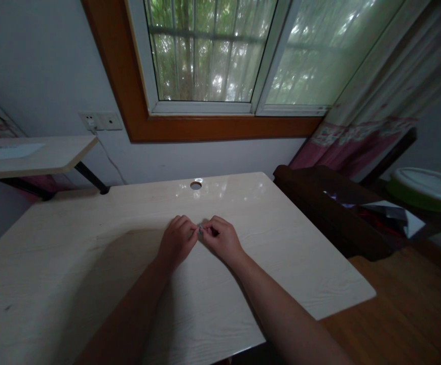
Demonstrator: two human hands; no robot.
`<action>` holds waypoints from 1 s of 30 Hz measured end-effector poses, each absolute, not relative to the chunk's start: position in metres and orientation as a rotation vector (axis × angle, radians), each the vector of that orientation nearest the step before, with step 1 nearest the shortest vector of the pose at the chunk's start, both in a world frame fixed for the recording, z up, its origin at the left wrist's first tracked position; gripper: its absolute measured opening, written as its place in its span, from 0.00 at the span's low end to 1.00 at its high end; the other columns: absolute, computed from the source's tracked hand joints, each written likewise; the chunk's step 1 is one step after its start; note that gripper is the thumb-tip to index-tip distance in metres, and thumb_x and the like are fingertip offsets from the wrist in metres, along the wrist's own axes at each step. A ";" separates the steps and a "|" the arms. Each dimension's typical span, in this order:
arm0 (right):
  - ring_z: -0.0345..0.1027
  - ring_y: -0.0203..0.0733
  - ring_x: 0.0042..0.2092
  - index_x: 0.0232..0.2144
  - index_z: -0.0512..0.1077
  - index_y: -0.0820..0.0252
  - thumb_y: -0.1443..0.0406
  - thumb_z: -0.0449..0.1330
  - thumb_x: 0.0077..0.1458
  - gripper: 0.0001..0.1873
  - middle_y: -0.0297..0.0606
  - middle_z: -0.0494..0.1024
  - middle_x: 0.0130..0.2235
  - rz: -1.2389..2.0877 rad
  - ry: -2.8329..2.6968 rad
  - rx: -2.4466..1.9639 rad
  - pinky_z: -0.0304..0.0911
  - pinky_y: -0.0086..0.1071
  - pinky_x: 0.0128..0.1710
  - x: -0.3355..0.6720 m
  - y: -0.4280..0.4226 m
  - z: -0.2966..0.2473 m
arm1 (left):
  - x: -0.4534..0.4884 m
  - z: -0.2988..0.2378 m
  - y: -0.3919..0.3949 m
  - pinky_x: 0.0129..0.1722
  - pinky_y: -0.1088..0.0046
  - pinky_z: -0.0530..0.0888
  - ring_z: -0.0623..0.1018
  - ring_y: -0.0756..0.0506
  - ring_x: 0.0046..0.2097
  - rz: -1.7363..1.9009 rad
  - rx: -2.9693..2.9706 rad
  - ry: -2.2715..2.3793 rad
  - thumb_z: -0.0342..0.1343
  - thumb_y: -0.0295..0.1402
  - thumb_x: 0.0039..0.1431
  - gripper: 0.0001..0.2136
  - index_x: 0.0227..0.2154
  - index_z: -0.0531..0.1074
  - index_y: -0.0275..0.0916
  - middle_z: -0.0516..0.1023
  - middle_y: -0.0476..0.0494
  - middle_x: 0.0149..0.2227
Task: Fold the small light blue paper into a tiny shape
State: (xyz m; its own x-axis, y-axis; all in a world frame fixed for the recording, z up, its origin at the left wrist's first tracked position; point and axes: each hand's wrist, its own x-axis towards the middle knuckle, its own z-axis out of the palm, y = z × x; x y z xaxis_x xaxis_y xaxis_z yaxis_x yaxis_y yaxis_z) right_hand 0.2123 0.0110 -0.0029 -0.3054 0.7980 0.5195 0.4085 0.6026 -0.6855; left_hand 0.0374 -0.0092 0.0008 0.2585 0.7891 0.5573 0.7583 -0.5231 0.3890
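Note:
Both my hands meet over the middle of a pale wood-grain desk (129, 284). Between my fingertips sits a tiny greenish-grey object (200, 229), too small and too covered to name. My left hand (177, 241) pinches it from the left with thumb and forefinger. From the right, my right hand (222, 238) pinches it the same way, its other fingers curled. The fingertips of the two hands nearly touch, low over the desk top.
A round cable hole (195, 186) lies near the desk's back edge. A raised shelf (64, 152) on black legs stands at the left. Beyond the desk are a window (213, 61), a curtain (357, 126) and a dark wooden piece of furniture (311, 203) at the right.

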 end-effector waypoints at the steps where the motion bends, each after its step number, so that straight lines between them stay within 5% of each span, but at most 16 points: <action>1: 0.62 0.35 0.29 0.28 0.75 0.59 0.69 0.62 0.54 0.04 0.31 0.67 0.25 0.539 -1.916 -0.967 0.57 0.28 0.29 0.212 0.011 -0.004 | 0.038 0.000 -0.009 0.40 0.63 0.70 0.71 0.43 0.38 1.141 2.457 1.518 0.56 0.26 0.60 0.06 0.28 0.68 0.41 0.72 0.45 0.31; 30: 0.64 0.36 0.31 0.31 0.77 0.57 0.70 0.62 0.55 0.04 0.32 0.69 0.27 0.582 -1.957 -0.963 0.58 0.28 0.31 0.212 0.015 -0.004 | 0.030 -0.001 -0.010 0.44 0.63 0.71 0.72 0.43 0.40 1.052 2.573 1.471 0.51 0.27 0.64 0.05 0.35 0.70 0.41 0.73 0.44 0.35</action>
